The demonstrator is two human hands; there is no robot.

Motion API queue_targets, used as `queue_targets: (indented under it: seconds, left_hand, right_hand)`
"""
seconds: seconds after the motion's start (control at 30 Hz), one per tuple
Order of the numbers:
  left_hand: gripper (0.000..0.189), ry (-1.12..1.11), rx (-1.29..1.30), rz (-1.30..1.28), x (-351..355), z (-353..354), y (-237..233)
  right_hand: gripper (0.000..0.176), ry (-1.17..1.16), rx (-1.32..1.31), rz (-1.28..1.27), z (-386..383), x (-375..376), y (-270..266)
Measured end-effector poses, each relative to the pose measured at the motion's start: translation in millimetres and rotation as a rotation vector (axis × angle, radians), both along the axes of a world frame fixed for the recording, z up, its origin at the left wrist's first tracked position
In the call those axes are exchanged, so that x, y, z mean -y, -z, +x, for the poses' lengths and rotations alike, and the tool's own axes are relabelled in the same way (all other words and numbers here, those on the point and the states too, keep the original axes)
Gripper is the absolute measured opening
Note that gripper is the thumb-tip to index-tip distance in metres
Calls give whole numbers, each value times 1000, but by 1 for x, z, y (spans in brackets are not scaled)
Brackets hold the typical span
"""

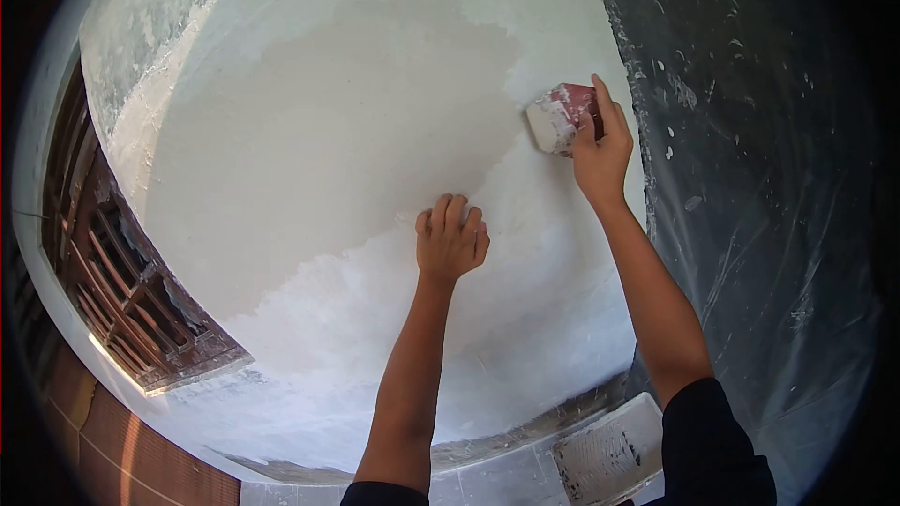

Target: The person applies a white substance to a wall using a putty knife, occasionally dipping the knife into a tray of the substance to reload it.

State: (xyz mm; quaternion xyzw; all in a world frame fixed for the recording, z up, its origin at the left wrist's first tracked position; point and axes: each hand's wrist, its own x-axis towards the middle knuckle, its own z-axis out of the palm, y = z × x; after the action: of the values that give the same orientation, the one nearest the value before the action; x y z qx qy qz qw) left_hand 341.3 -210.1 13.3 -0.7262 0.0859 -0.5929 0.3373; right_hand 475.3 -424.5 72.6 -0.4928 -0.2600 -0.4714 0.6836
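Note:
A broad paintbrush (pixel 562 119), red with a pale, paint-coated end, is gripped in my right hand (pixel 603 145). Its pale end points left, against or very close to the wall near its right-hand edge. Lower and further left, my left hand (pixel 450 239) is closed, its fingers curled against the wall; whether anything is in them is hidden. Before me the wall (pixel 328 131) carries a large beige-grey patch with an uneven border. Whiter coating surrounds that patch below and to the right, and both hands are along its border.
At bottom right a paint-smeared tray (pixel 611 450) sits below the wall. A dark, paint-spattered sheet (pixel 750 178) hangs along the right. On the left is a brown wooden window grille (pixel 131 281). Grey tiles (pixel 497 480) show along the bottom.

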Motion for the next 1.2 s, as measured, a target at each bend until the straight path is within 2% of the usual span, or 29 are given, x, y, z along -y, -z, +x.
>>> queue_targets:
  seconds: [0.07,0.27,0.43,0.6,0.7,0.9,1.0,1.2]
  left_hand:
    - [28,10,-24,-5,1,-2,-2]
    - [31,69,-130,-47,12,-6,13]
    - [32,171,-255,-179,43,-17,78]
    - [34,207,-368,-414,79,-33,156]
    - [37,246,-495,-587,97,-45,198]
    - [40,172,-741,-820,122,-71,280]
    - [44,122,-856,-951,135,-84,319]
    - [44,151,-937,-1036,160,-99,381]
  right_hand:
    - [54,-167,-24,-76,-9,-3,13]
    - [53,-244,-126,-268,-25,9,62]
    - [52,-338,-259,-315,-31,20,116]
    - [50,-619,-584,-360,-39,38,177]
    - [50,-562,-589,-441,-38,47,221]
    - [49,-508,-810,-528,-49,75,311]
    - [39,-414,-882,-543,-56,87,368]
    - [31,-297,-973,-676,-79,118,449]
